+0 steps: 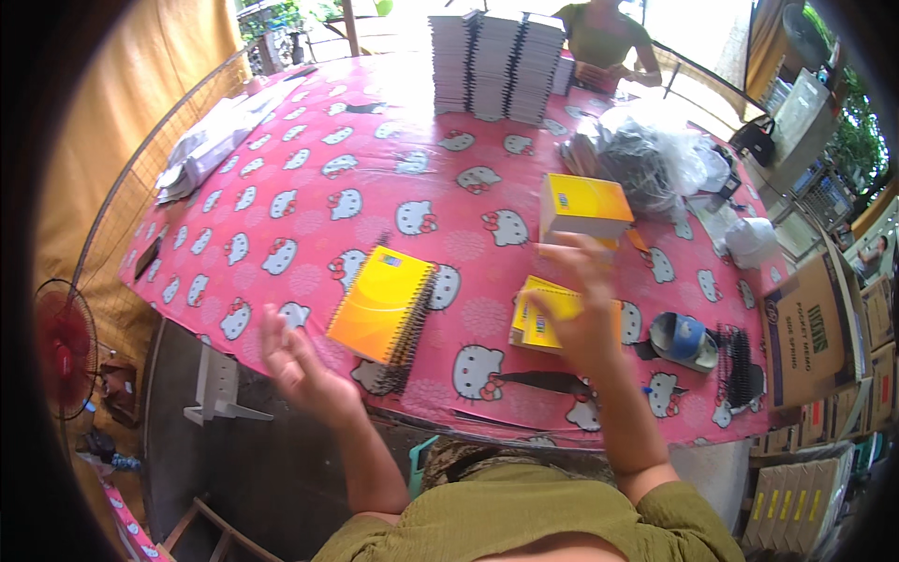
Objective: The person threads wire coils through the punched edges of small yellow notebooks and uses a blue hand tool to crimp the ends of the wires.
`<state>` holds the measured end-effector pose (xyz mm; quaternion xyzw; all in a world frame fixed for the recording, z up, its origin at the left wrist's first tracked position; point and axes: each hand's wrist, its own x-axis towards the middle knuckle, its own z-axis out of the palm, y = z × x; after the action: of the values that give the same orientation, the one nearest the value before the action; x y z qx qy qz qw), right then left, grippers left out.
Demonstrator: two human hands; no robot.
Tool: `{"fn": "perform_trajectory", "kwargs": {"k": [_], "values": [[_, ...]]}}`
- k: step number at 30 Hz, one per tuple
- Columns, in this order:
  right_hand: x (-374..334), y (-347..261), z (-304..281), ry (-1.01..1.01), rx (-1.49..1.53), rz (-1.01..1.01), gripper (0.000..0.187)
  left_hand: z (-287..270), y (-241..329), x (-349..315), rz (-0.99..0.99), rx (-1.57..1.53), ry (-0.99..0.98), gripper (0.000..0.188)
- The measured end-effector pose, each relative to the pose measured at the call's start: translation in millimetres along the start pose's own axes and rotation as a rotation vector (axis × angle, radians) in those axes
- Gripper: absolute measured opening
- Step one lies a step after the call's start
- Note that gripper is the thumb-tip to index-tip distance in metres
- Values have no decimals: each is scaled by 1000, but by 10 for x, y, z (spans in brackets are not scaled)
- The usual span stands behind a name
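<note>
My left hand (307, 370) is raised at the table's near edge, open with its fingers apart and nothing in it. Just to its right lies a stack of yellow-orange spiral notebooks (379, 304), their black coils along the right side. My right hand (582, 304) hovers at or over a low pile of yellow covers (538, 314), fingers spread and curved; it partly hides the pile, and I cannot tell whether it touches it. Behind that hand stands a taller block of yellow-covered paper stacks (587, 201). A long dark object (543, 380) lies in front of the pile.
A pink patterned cloth (300, 220) covers the table. Tall stacks of coil-bound books (494, 66) stand at the back, near another person (607, 42). To the right are plastic bags (655, 155), a blue round item (685, 339), black coils (738, 361) and cardboard boxes (813, 328).
</note>
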<state>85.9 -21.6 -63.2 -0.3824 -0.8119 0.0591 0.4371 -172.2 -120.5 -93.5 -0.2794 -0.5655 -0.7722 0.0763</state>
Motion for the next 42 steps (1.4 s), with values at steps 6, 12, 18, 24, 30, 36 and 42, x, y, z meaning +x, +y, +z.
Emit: {"fn": "perform_trajectory", "kwargs": {"k": [6, 12, 18, 24, 30, 36, 42], "values": [[-1463, 1918, -1816, 70, -784, 873, 36, 596, 752, -523, 53, -146, -965, 30], [-1936, 2279, -1956, 67, -675, 1021, 34, 1776, 431, -1358, 460, 445, -1530, 27], [-1968, 2360, -2087, 30, -690, 1077, 27, 2103, 258, -1369, -5, 286, -1748, 16], [-1935, 2394, -2228, 18, -481, 1139, 30, 1825, 525, -1238, 267, 55, -1442, 11], [-1847, 2198, -2136, 99, -722, 950, 27, 1449, 604, -1284, 584, 27, -1204, 11], [-1034, 1120, -1515, 47, -55, 383, 23, 1458, 651, -1388, 410, 102, -1116, 13], [-821, 689, -1135, 118, 115, 325, 26, 1491, 533, -1376, 285, -41, -1172, 15]]}}
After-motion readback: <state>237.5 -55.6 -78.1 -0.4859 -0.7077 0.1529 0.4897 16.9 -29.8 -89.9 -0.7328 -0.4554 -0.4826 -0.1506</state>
